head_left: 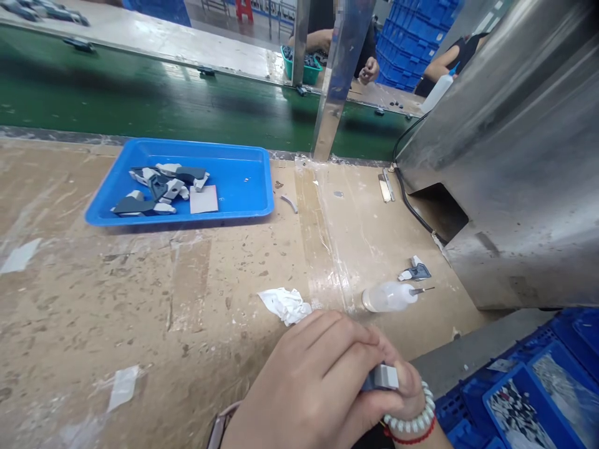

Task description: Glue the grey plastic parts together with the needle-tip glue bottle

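Note:
Near the bottom centre, my left hand point(313, 380) is wrapped over a small grey and white plastic part point(384, 377). My right hand point(406, 383), with a beaded bracelet and a red cord at its wrist, closes round the same part from the right. Most of the part is hidden by the fingers. Just beyond the hands lie a crumpled white tissue point(285, 305) and a clear bottle point(389, 296) on its side with a thin metal tip. A similar grey and white part point(415, 269) rests behind the bottle.
A blue tray point(243, 198) at the back left holds several grey and white parts. Beyond it runs a green conveyor point(178, 106) with a metal post point(337, 81). A metal housing point(496, 168) stands at right, above blue bins point(519, 405). Other people sit across the conveyor.

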Action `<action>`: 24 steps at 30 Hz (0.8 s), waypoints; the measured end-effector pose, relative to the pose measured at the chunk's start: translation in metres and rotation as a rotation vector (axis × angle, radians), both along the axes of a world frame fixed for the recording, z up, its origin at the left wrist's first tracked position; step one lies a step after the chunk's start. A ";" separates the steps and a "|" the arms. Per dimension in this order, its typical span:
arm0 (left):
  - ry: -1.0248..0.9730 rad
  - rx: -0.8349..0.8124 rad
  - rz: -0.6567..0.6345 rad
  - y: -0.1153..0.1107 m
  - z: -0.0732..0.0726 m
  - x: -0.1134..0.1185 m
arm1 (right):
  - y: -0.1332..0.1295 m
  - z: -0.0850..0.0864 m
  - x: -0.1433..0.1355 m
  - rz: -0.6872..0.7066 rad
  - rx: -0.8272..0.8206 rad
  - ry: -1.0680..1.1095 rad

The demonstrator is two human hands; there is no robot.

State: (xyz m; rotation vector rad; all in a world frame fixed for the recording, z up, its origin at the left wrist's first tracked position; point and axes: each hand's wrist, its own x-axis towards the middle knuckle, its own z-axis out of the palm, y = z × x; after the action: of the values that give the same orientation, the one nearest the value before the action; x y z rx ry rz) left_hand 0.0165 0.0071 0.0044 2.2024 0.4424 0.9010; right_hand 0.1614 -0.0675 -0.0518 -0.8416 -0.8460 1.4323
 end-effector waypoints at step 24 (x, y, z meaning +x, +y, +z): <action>-0.061 -0.016 -0.041 -0.001 -0.005 0.004 | -0.007 -0.014 0.001 0.093 -0.042 -0.029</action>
State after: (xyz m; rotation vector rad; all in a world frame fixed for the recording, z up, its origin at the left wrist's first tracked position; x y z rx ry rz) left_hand 0.0201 0.0065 -0.0006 2.1557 0.3723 0.9368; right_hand 0.1621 -0.0743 -0.0658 -0.8655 -0.8895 1.5269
